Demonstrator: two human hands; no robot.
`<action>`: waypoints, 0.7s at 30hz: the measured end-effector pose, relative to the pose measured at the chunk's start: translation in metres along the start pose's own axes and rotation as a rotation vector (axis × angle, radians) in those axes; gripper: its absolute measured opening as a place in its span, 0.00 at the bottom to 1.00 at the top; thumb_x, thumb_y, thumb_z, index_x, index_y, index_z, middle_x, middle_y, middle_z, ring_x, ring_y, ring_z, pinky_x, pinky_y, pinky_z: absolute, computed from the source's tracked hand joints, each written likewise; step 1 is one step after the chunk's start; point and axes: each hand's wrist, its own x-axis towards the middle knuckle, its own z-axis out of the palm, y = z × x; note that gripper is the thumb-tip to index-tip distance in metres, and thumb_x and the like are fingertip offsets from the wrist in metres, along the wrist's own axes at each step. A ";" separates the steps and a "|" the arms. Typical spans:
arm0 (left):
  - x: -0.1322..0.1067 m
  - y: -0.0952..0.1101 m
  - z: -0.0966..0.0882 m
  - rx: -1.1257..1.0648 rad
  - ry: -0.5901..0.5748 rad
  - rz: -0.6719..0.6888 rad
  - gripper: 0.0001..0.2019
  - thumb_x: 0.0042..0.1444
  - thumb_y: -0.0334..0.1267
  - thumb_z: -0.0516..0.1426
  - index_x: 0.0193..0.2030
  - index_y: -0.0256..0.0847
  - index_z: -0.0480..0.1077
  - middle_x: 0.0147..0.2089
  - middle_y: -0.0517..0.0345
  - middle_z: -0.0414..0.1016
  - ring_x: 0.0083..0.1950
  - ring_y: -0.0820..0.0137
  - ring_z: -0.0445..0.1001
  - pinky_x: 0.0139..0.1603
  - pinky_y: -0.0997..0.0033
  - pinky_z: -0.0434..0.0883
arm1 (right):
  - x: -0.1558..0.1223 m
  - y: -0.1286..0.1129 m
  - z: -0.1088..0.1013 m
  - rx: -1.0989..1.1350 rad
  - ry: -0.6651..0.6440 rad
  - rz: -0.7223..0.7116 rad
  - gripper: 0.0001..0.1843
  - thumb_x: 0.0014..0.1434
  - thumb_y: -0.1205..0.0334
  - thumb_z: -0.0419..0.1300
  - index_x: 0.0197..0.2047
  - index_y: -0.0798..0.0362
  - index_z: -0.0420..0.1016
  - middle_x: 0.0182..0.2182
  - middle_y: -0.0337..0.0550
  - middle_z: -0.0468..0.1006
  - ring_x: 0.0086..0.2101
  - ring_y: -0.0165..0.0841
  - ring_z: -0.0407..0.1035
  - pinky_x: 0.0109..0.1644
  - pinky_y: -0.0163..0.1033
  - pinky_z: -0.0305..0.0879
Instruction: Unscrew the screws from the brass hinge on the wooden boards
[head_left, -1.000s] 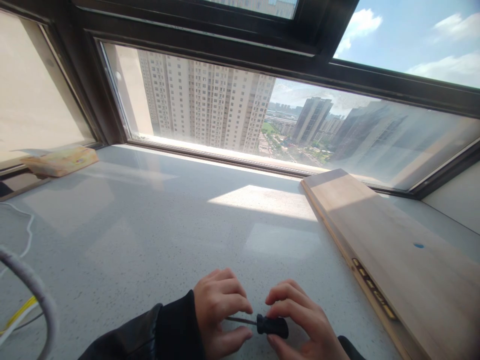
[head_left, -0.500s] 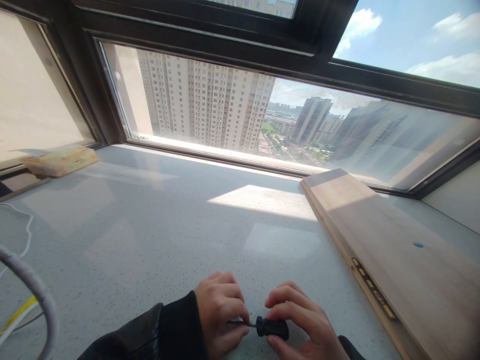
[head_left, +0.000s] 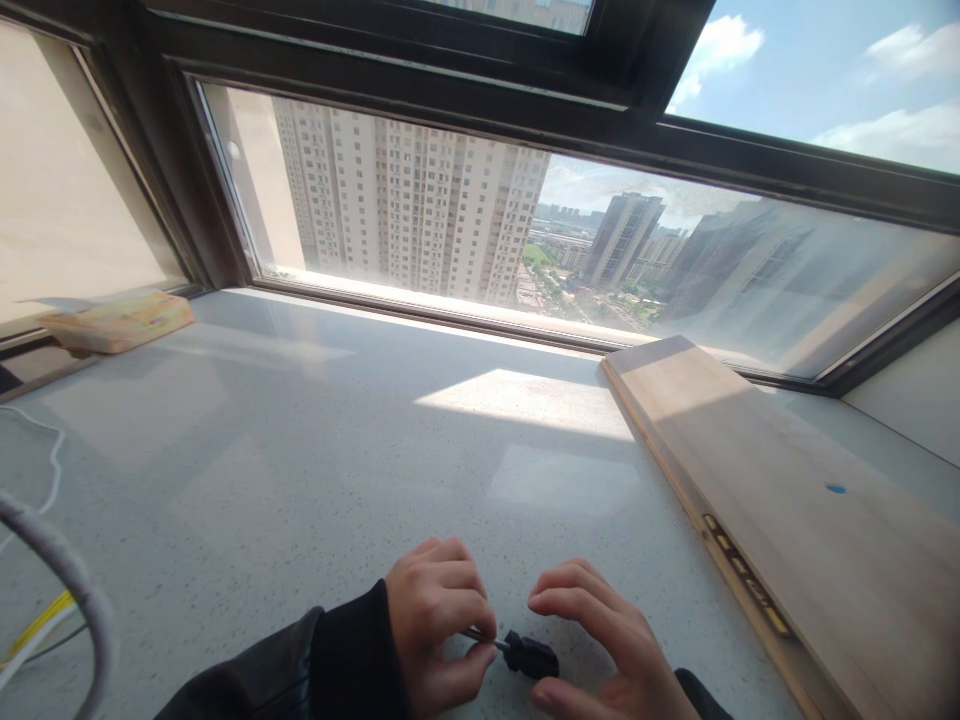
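Observation:
A short screwdriver [head_left: 532,655] with a stubby black handle points its handle to the right, low in the head view. My left hand [head_left: 442,620] pinches its thin metal shaft between thumb and forefinger. Just right of it, my right hand [head_left: 600,640] has its thumb and fingers spread around the handle's end. A gap shows between those fingers and the handle above; the thumb lies close to the handle's lower end, and I cannot tell whether it touches. Both hands are over the pale speckled countertop [head_left: 322,480].
A wooden board [head_left: 750,470] lies along the right, with a black and yellow strip [head_left: 746,575] on its side. A tissue pack [head_left: 124,322] sits at the far left. A thick grey cable [head_left: 71,570] and a white cord [head_left: 56,465] run along the left edge. Windows [head_left: 405,200] border the back.
The right fingers have come off the screwdriver handle and spread wider. The handle has shifted slightly left and tilts down to the right, while the left hand keeps its pinch on the shaft.

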 end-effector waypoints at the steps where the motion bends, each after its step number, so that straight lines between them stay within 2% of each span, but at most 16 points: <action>1: 0.000 0.000 0.000 0.000 0.001 0.000 0.02 0.43 0.31 0.59 0.26 0.41 0.69 0.25 0.64 0.73 0.31 0.73 0.67 0.32 0.70 0.58 | 0.000 0.000 0.000 -0.001 -0.006 0.006 0.19 0.56 0.53 0.62 0.49 0.50 0.66 0.39 0.45 0.73 0.39 0.35 0.69 0.42 0.40 0.68; 9: 0.001 0.000 -0.001 -0.003 0.006 0.017 0.02 0.45 0.31 0.59 0.27 0.41 0.70 0.26 0.64 0.73 0.31 0.72 0.67 0.32 0.70 0.59 | -0.001 0.008 0.003 0.036 -0.097 0.029 0.20 0.55 0.51 0.63 0.47 0.50 0.68 0.40 0.46 0.73 0.40 0.36 0.68 0.42 0.42 0.67; 12: 0.001 0.001 0.000 -0.014 0.038 0.021 0.03 0.45 0.30 0.59 0.27 0.41 0.70 0.26 0.63 0.73 0.31 0.72 0.67 0.32 0.71 0.60 | -0.001 0.008 0.005 0.003 -0.143 0.056 0.15 0.53 0.57 0.65 0.43 0.51 0.70 0.40 0.45 0.73 0.40 0.35 0.67 0.42 0.41 0.67; 15: 0.002 0.001 0.000 -0.029 0.054 0.021 0.03 0.45 0.29 0.59 0.27 0.40 0.70 0.25 0.62 0.73 0.30 0.73 0.67 0.32 0.71 0.61 | 0.000 0.004 0.005 -0.020 -0.129 0.064 0.10 0.53 0.67 0.62 0.40 0.51 0.70 0.38 0.45 0.73 0.39 0.34 0.67 0.41 0.40 0.67; 18: 0.001 0.001 0.000 -0.044 0.041 0.004 0.03 0.45 0.29 0.59 0.27 0.40 0.70 0.26 0.61 0.73 0.30 0.72 0.67 0.32 0.71 0.61 | 0.001 -0.001 0.004 -0.024 -0.081 0.048 0.12 0.52 0.72 0.59 0.40 0.52 0.69 0.38 0.44 0.73 0.39 0.34 0.67 0.41 0.40 0.67; 21: -0.001 -0.001 0.000 -0.048 0.016 -0.014 0.04 0.44 0.32 0.61 0.29 0.41 0.72 0.27 0.60 0.74 0.31 0.71 0.67 0.33 0.70 0.62 | 0.002 -0.002 0.004 -0.024 -0.065 0.032 0.12 0.51 0.73 0.59 0.40 0.51 0.69 0.37 0.44 0.73 0.39 0.34 0.67 0.41 0.40 0.67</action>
